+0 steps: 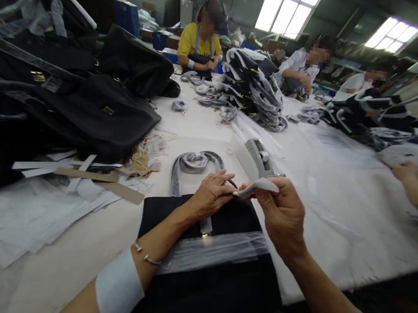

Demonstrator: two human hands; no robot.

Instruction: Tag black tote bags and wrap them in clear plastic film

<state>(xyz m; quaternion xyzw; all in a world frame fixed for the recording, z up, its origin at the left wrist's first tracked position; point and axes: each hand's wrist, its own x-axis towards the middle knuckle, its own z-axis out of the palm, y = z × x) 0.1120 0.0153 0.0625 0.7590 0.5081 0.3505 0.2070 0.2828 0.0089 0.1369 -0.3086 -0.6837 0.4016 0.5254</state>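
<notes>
A black handbag (214, 274) lies flat in front of me, with clear plastic film (218, 250) across its front and a small gold clasp (205, 235). Over its top edge, my right hand (284, 218) pinches a soft white strip (257, 186) between thumb and fingers. My left hand (209, 194) reaches across the bag's top, its fingertips closed at the strip's near end; its thumb is mostly hidden. A thin dark edge shows between the hands. Just beyond lies a plastic-wrapped coiled strap (194, 162), with a grey tape dispenser (258, 156) right of it.
Black handbags (122, 105) pile up on the left, beside paper strips (97, 181), white sheets (26, 207) and strung tags (148, 155). A stack of wrapped bags (250, 83) stands at the back of the white table (322, 195). Several people sit opposite; another person's arm (414, 184) reaches in right.
</notes>
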